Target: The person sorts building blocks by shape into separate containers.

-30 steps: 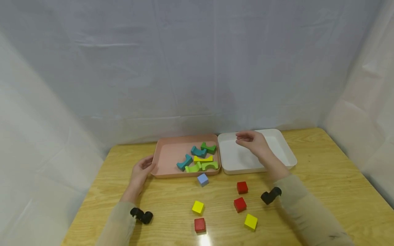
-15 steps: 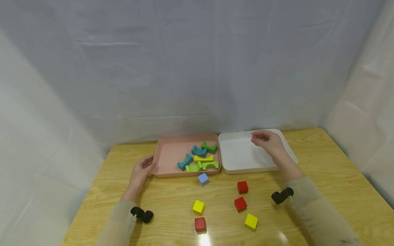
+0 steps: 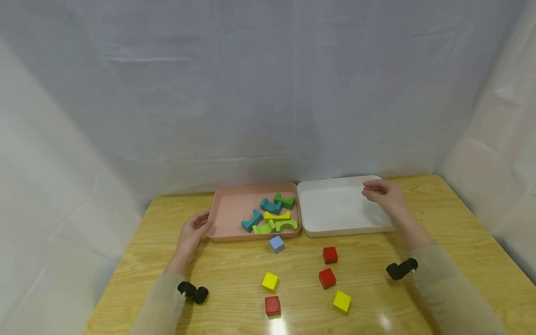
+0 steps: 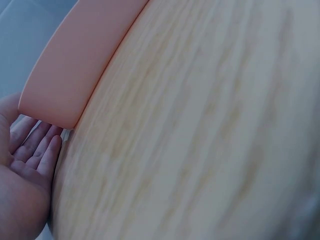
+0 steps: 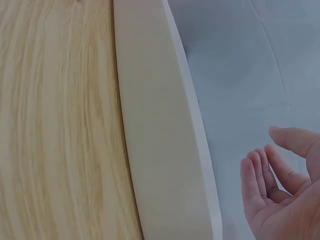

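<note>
My left hand point(image 3: 191, 235) rests against the left end of the pink tray point(image 3: 219, 211), its thumb close to the rim and its fingers along the side; part of the fingers is hidden behind the tray corner point(image 4: 60, 110) in the left wrist view. Inside that tray, several arch-shaped blocks lie toward the right: teal point(image 3: 252, 221), green point(image 3: 284, 202), yellow point(image 3: 277, 217) and lime point(image 3: 286, 225). Above the right end of the white tray point(image 3: 326, 209) hovers my right hand point(image 3: 387, 200), holding nothing. Its fingers are loosely bent with thumb and fingertips apart in the right wrist view.
In front of the trays, cubes lie on the wooden table point(image 3: 234, 288): a light blue cube point(image 3: 276, 244), a yellow cube point(image 3: 270, 282) above a red cube point(image 3: 272, 305), two more red ones and another yellow cube point(image 3: 342, 301). A pale cloth point(image 3: 268, 93) hangs behind.
My right hand has moved rightward over the white tray, from its left part to its right end. The left hand, both trays and all blocks have stayed in place.
</note>
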A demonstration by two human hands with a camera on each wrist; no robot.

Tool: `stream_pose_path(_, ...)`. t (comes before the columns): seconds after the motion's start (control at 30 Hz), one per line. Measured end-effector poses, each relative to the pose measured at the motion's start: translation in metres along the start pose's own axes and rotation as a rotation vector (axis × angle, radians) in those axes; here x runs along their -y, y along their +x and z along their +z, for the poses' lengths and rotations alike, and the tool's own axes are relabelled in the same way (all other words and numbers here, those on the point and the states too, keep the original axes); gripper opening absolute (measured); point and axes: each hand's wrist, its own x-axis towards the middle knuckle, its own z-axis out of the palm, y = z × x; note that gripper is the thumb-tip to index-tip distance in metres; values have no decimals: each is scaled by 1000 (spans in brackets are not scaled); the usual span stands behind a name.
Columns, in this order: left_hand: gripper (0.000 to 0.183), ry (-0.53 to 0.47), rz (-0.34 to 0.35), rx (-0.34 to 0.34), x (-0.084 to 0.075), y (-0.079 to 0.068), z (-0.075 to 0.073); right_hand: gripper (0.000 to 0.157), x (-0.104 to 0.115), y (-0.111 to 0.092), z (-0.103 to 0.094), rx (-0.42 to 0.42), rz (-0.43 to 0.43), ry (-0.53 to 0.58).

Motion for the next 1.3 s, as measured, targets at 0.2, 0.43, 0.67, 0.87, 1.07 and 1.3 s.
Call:
stream_pose_path(0.2,49,-11,3,9,0,1,-1,52,-10,-4,-17,-17,29,-9)
stream_pose_path(0.43,50,-17,5,7,-2,0,-1,50,-22,-8,-33,-67,24,-18)
stream_pose_path(0.67,50,-4,5,7,-2,0,-1,50,-30,-10,-47,-169,53,-38)
stream_pose_path(0.87,50,3,-2,2,-3,1,-2,41,-38,-12,-52,-203,44,23)
stream_pose_path(1.07,51,24,-3,6,-4,1,-2,51,-46,-13,-55,-185,91,-101)
stream_pose_path(1.3,50,20,-8,1,-3,1,0,57,-57,-11,-51,-155,175,-69)
